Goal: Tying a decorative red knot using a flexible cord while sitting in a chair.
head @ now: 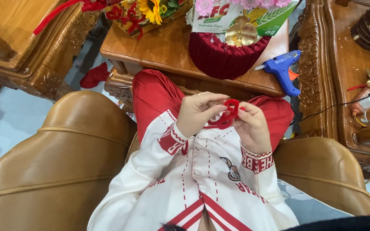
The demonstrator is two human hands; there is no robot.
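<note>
My left hand [200, 112] and my right hand [253, 126] meet over my lap and pinch a thin red pipe cleaner [230, 112] bent into a small loop between the fingertips. Both hands grip it, the left from the left side, the right from the right. I wear a white jacket with red trim [202, 179] and red trousers [153, 96]. Just beyond my knees stands a low wooden table [163, 49].
On the table stand a dark red ribbed round box [219, 55] topped with a gold flower [241, 34], a blue glue gun [281, 68], a green and white package [275, 17] and a flower arrangement [144, 13]. Brown leather armrests [61, 162] flank me. Red scraps [94, 75] lie on the floor.
</note>
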